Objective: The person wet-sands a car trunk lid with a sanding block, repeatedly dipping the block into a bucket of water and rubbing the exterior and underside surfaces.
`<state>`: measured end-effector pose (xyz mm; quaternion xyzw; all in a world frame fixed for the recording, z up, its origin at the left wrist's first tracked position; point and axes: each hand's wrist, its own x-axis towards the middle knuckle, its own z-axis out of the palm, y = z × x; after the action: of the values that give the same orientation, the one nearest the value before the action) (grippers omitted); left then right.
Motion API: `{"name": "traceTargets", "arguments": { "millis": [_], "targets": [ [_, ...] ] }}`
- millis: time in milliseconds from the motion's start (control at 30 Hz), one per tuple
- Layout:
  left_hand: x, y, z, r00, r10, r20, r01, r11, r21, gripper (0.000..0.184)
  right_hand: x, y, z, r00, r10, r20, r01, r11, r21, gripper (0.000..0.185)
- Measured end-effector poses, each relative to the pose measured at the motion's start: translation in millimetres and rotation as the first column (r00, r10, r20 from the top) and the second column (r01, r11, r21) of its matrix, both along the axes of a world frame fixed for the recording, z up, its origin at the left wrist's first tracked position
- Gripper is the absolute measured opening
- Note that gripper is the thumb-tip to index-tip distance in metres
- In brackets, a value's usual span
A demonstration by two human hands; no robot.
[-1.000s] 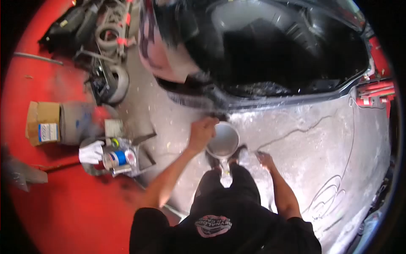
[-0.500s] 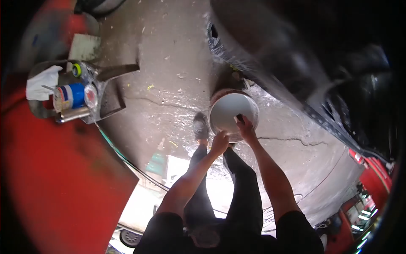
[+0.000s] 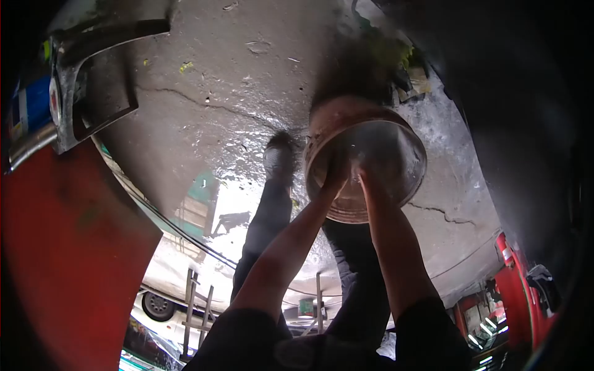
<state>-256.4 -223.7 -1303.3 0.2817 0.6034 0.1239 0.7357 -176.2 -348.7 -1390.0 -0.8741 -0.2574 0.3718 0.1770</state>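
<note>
A round, dirty bucket stands on the floor in front of me, with greyish water or a dull surface inside. Both arms reach down past its near rim. My left hand is inside, toward the left wall, and its fingers are lost in shadow or below the surface. Close beside it, my right hand is also lowered into the bucket. The fingers of that hand are hidden too, so what either one holds does not show.
A red panel fills the left side. Beside it a metal stand carries a blue can. A dark car body looms at right. A hose crosses the wet, cracked floor.
Both hands have gone from the rim area down into the bucket. The small dark-and-white piece in my right hand is now out of sight. My view has moved closer to the bucket.
</note>
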Motion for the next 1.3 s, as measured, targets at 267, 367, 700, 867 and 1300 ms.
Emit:
{"name": "traceTargets", "arguments": {
  "millis": [267,367,700,867,1300],
  "targets": [
    [15.4,45.3,69.5,0.858,0.484,0.172,-0.340,0.786,-0.516,0.059,-12.1,110.9,202.9,0.830,-0.162,-0.533,0.216,0.976,0.039,0.060],
    [24.9,57.4,92.5,0.843,0.535,0.055,-0.444,0.750,-0.491,0.060,-9.1,92.7,176.9,0.830,-0.070,-0.554,0.220,0.953,0.209,0.059],
    [-0.1,54.4,119.7,0.852,0.476,0.219,-0.314,0.798,-0.514,0.054,10.3,17.3,33.2,0.932,0.362,0.010,-0.362,0.931,0.049,0.047],
    [-52.8,14.2,127.1,0.885,-0.273,0.378,0.266,0.961,0.073,0.041,7.3,100.2,298.4,0.479,-0.457,-0.750,0.498,0.845,-0.196,0.034],
    [17.5,90.5,510.3,0.799,-0.311,0.514,0.460,0.867,-0.191,0.049,92.5,67.4,636.4,0.861,0.254,-0.441,-0.061,0.912,0.406,0.055]
  ]
}}
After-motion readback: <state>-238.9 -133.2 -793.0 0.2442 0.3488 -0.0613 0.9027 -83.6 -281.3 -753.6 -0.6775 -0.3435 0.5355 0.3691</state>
